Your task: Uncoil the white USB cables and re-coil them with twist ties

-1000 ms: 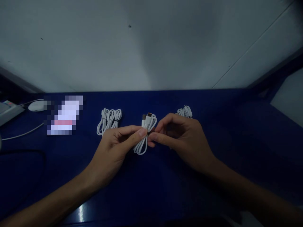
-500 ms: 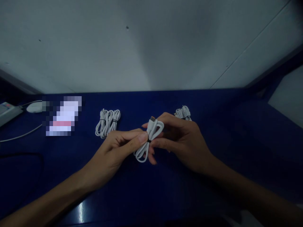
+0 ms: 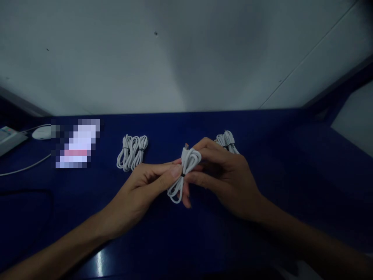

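Note:
A coiled white USB cable with a dark tie round its middle is held up over the blue table. My left hand pinches it at the tie between thumb and fingers. From the other side my right hand closes on the coil, its thumb by the tie and its other fingers partly hidden behind the cable. The plug points up and away. Behind my left hand lie bundled white cables with dark ties. Another white cable bundle lies behind my right hand, which partly covers it.
On the left lie a pixelated bright phone-like object, a white computer mouse and a pale box with a cord. A grey wall stands behind the blue table. A pale panel is at the right.
The cable coil has turned a little in my hands, so its plug shows narrower and its loops look fuller. My right hand has shifted slightly; the table items stay put.

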`<state>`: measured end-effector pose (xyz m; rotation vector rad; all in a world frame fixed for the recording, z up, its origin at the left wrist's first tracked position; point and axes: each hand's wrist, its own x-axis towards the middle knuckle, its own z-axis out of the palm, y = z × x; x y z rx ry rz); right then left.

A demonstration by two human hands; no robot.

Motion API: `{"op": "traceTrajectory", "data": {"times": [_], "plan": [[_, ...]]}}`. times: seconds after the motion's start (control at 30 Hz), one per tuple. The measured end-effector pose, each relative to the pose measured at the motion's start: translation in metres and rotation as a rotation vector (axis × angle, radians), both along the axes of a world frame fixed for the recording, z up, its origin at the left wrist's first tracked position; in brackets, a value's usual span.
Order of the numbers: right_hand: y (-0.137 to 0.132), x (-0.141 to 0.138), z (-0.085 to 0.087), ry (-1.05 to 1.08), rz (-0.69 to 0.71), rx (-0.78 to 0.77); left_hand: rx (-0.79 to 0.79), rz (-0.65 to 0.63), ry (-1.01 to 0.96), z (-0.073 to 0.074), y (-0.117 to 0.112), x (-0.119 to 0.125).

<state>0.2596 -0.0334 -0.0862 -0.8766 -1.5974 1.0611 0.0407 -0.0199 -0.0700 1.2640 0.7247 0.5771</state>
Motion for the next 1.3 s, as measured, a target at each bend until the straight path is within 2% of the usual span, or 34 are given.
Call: {"op": "traceTrajectory", "data": {"times": [0.27, 0.37, 0.63, 0.73, 0.9, 1.1, 1.3], "plan": [[0.001, -0.008, 0.004, 0.186, 0.05, -0.209, -0.101, 0.049, -0.031, 0.0, -0.002, 0.002], [0.003, -0.006, 0.004, 0.187, 0.111, -0.28, -0.148, 0.041, -0.092, -0.001, -0.002, 0.0], [0.006, -0.004, 0.002, 0.096, 0.09, -0.311, -0.303, 0.019, -0.145, -0.007, 0.0, 0.0], [0.007, -0.004, 0.001, 0.12, 0.053, -0.318, -0.281, 0.013, -0.121, -0.007, 0.0, 0.001], [0.008, -0.001, -0.003, 0.194, -0.014, -0.366, -0.125, 0.038, -0.021, -0.007, 0.002, 0.001], [0.007, 0.0, -0.004, 0.232, -0.003, -0.389, -0.194, 0.04, -0.041, -0.012, 0.002, -0.001], [0.006, 0.0, -0.004, 0.245, 0.085, -0.364, -0.22, 0.02, -0.064, -0.009, -0.002, 0.001]]}}
